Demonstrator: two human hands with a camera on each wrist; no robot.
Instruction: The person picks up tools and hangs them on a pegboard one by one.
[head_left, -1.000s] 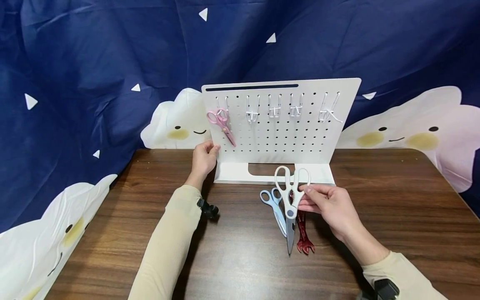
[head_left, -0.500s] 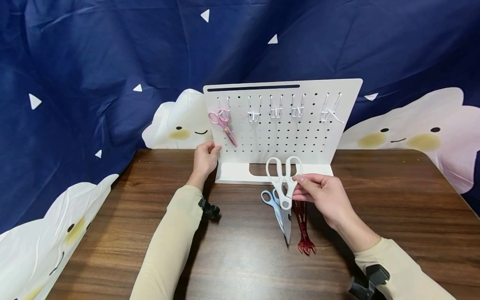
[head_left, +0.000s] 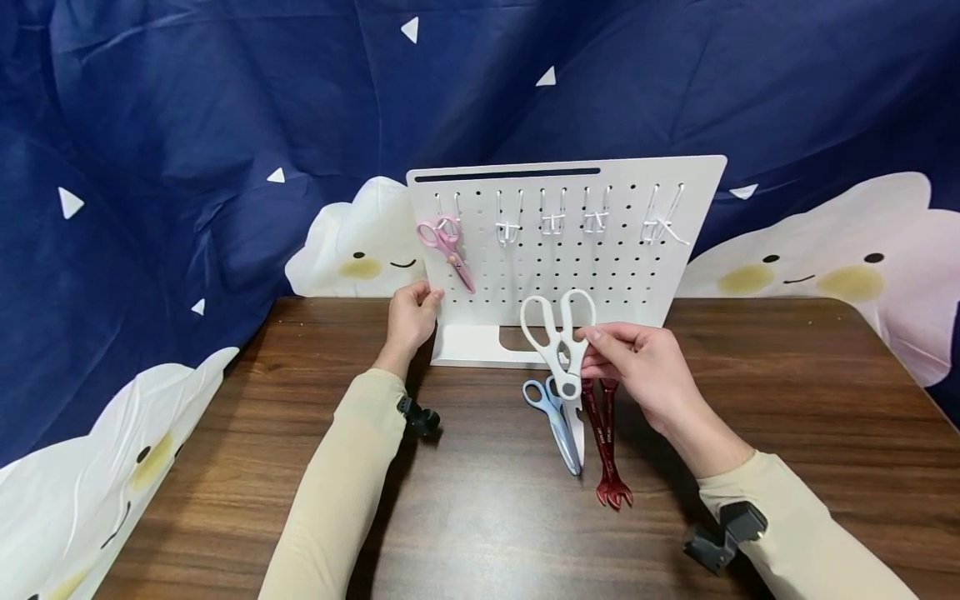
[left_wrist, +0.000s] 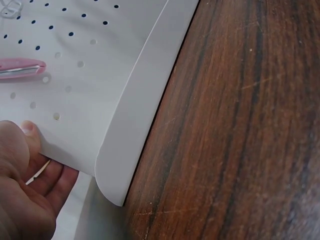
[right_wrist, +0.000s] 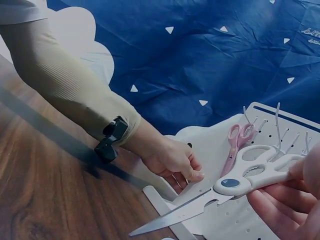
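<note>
Thumb and fingers of the right hand (head_left: 633, 367) pinch loop-handled white scissors (head_left: 567, 377), pointed metal blade (right_wrist: 172, 216) down, nearer than the white perforated board (head_left: 566, 258) whose left edge the left hand (head_left: 411, 317) pinches; wood-grained table (head_left: 480, 517) below.

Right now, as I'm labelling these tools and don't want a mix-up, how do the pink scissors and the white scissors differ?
Place: the pink scissors hang on the board, while the white scissors are held in the right hand.
Blades: the pink scissors' look mostly pink; the white scissors' show bare metal.
Tips: the pink scissors' is blunt, the white scissors' sharply pointed.
Shared: both have two finger loops.
</note>
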